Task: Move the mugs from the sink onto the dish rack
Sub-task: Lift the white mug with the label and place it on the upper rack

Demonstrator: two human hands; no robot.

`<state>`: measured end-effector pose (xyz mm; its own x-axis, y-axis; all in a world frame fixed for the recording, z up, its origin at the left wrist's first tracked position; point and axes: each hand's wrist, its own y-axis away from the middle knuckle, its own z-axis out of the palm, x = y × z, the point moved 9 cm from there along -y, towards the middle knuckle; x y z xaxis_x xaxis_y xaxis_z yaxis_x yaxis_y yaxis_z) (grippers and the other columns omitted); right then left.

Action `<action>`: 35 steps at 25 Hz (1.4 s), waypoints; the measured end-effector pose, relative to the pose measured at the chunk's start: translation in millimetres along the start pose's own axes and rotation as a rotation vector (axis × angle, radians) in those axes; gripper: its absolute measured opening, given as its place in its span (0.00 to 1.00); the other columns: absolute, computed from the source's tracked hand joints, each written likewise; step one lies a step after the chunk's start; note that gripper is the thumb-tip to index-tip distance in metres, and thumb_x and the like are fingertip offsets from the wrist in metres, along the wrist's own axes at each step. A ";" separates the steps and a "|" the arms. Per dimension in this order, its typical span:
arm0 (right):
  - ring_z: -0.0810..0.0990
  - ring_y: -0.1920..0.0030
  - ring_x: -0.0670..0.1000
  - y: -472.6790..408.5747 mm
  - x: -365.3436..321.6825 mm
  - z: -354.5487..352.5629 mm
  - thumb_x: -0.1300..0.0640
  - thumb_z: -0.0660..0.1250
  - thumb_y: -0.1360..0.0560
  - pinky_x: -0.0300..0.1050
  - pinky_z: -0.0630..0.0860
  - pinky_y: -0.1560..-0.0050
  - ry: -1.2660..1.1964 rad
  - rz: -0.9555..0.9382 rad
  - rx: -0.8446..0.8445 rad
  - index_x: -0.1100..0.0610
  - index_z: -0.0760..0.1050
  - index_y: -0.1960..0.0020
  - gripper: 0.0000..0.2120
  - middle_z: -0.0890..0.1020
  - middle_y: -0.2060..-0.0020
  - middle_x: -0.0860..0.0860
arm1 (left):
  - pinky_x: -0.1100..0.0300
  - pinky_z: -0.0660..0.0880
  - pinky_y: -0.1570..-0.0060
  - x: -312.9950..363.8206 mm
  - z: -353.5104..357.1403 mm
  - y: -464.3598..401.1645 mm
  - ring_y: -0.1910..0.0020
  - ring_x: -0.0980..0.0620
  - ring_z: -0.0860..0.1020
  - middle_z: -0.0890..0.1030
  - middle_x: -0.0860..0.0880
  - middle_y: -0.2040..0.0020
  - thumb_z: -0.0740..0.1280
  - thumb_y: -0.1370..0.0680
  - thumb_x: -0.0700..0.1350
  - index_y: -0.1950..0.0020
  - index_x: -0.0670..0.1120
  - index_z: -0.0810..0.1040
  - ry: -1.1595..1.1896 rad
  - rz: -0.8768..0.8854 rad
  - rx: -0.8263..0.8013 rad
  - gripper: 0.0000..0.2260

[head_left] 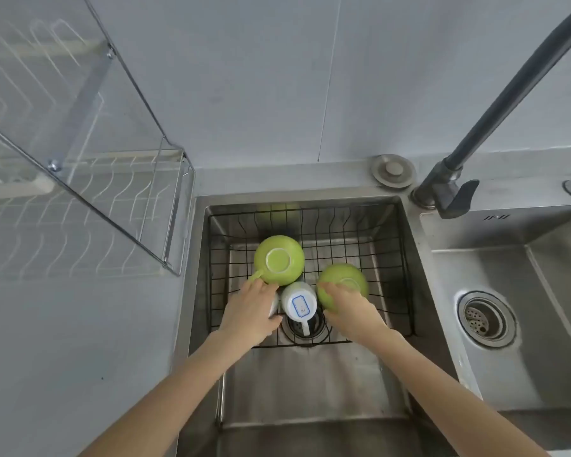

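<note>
1. Reaching down into the sink (409, 245), both bare arms stretch over a black wire basket (386, 258) that sits inside the basin.
2. The right hand (346, 308) is laid over the near side of a green mug (340, 278), which stands upside down in the basket; the fingers curl on its rounded wall, grasping it.
3. The left hand (249, 308) rests beside the handle of a second green mug (279, 260), also upside down with its pale base showing. Its fingertips touch the handle area, but I cannot tell whether they have closed on it.
4. Between the two hands lies a white mug (299, 301) with a blue-edged label, its handle pointing toward the person.
5. A wire dish rack (80, 206) stands on the grey worktop (63, 341) to the left of the sink, behind a clear panel.
6. A dark tap (495, 113) arches over the second basin on the right.
</note>
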<state>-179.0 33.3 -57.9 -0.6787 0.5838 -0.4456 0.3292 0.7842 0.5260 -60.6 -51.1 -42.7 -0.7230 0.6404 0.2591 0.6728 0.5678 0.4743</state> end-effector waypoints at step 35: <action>0.75 0.41 0.55 48.0 -35.6 -39.5 0.55 0.68 0.30 0.56 0.75 0.45 -0.145 -0.328 0.167 0.49 0.60 0.30 0.31 0.73 0.37 0.49 | 0.61 0.66 0.38 34.5 -29.9 28.1 0.37 0.57 0.66 0.67 0.56 0.35 0.70 0.31 0.54 0.30 0.51 0.62 0.369 0.283 0.224 0.32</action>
<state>-164.9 41.8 11.8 -0.6699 0.3110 -0.6742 0.2205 0.9504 0.2193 -71.3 -28.5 4.7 -0.4882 0.5824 0.6500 0.8377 0.5216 0.1618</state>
